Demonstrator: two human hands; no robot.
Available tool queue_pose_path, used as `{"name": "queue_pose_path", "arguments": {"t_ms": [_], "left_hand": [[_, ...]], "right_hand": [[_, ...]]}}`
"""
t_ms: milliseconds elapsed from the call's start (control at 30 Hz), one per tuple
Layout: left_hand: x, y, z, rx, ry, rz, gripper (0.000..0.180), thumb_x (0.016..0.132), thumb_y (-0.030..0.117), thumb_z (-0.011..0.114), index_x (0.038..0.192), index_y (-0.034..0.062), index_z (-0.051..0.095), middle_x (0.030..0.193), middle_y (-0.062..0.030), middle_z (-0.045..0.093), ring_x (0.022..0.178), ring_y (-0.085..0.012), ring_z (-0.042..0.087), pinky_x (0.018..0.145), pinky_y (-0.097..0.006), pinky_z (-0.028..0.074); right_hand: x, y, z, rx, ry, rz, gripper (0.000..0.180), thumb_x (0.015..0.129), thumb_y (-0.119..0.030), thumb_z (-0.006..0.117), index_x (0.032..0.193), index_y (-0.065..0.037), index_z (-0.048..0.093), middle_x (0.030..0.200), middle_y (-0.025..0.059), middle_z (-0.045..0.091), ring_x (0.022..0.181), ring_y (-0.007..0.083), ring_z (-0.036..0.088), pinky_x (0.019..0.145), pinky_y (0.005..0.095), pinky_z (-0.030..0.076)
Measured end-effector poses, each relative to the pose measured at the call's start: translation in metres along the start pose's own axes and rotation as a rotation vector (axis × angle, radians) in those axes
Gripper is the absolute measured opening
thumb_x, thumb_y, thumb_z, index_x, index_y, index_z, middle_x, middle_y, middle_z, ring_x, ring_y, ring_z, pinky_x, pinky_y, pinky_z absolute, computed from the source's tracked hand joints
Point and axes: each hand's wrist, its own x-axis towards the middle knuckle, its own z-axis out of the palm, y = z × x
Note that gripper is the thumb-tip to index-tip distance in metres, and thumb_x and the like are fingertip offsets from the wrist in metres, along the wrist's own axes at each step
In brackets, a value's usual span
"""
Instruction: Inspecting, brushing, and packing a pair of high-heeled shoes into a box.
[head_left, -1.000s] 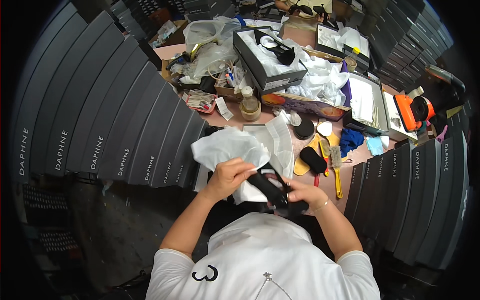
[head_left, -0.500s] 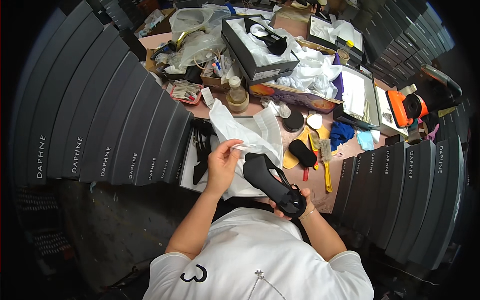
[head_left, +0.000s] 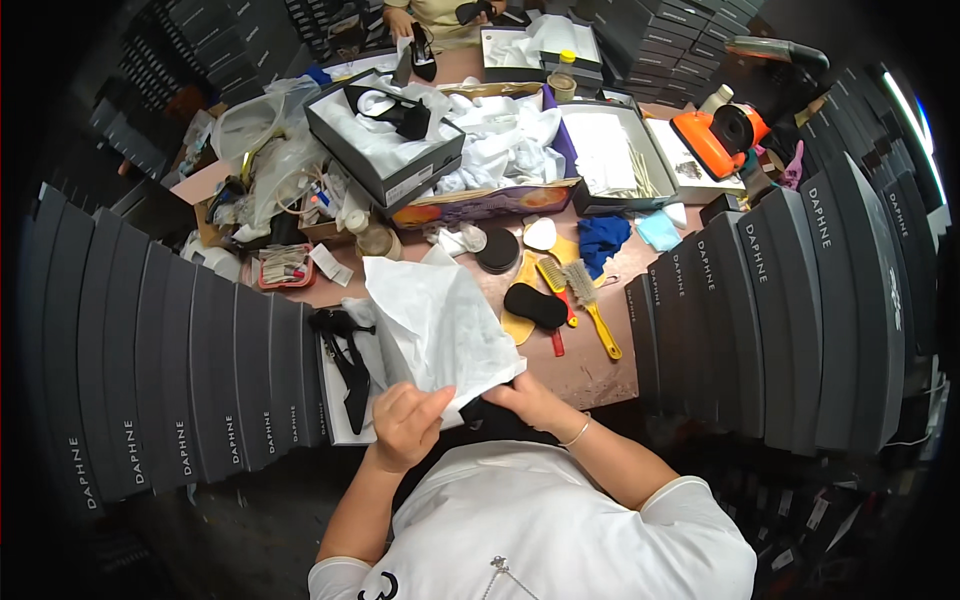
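Black shoe boxes (head_left: 180, 390) walled the pink worktable (head_left: 590, 375) from nine to three o'clock. At six, white tissue paper (head_left: 440, 330) was being wrapped over a dark shoe, mostly hidden. Her left hand (head_left: 405, 425) pinched the sheet's edge; her right hand (head_left: 530, 400) gripped beneath. Folding probably came next.

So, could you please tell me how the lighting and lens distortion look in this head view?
Head view: strong fisheye, the stacked dark boxes bowing toward the rim; black vignette in the corners; a glaring light strip at upper right; the white tissue paper held by both hands is bright but not washed out; the centre is sharp.
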Motion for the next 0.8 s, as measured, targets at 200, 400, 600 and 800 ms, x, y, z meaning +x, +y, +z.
{"name": "queue_pose_path", "arguments": {"t_ms": [200,400,600,800], "left_hand": [[0.001,0.023,0.038,-0.170,0.019,0.027,0.042,0.056,-0.010,0.060,0.096,0.0017,0.070,0.075,-0.0059,0.052,0.059,-0.0216,0.052,0.051,-0.032,0.041],[-0.017,0.035,0.032,-0.221,-0.064,-0.012,0.045,0.055,-0.009,0.060,0.098,-0.0006,0.068,0.074,-0.0070,0.056,0.058,-0.0224,0.054,0.052,-0.032,0.044],[0.007,0.046,0.031,-0.217,0.020,-0.027,0.032,0.066,-0.006,0.058,0.096,-0.0008,0.067,0.074,-0.0096,0.058,0.059,-0.0253,0.057,0.051,-0.033,0.045],[0.005,0.015,0.015,-0.381,0.367,-0.692,0.019,0.095,0.018,0.059,0.098,0.0005,0.065,0.079,0.0004,0.058,0.060,-0.0037,0.048,0.051,-0.019,0.040]], "right_hand": [[-0.005,0.010,0.019,0.396,0.217,-0.102,0.044,0.091,-0.019,0.054,0.131,-0.002,0.045,0.120,0.0077,0.058,0.109,0.0180,0.059,0.093,0.0321,0.049],[-0.019,-0.030,0.004,1.110,0.072,0.086,0.034,0.094,-0.022,0.055,0.123,-0.005,0.053,0.119,0.0085,0.059,0.110,0.0230,0.056,0.094,0.0350,0.045],[-0.007,0.014,-0.012,0.233,0.220,-0.162,0.036,0.091,-0.017,0.057,0.123,-0.002,0.052,0.116,0.0114,0.057,0.108,0.0233,0.053,0.093,0.0350,0.044],[-0.026,-0.116,0.010,-1.295,-0.058,-0.421,0.032,0.091,-0.019,0.056,0.113,0.004,0.055,0.096,0.0209,0.063,0.082,0.0365,0.062,0.073,0.0410,0.050]]}}
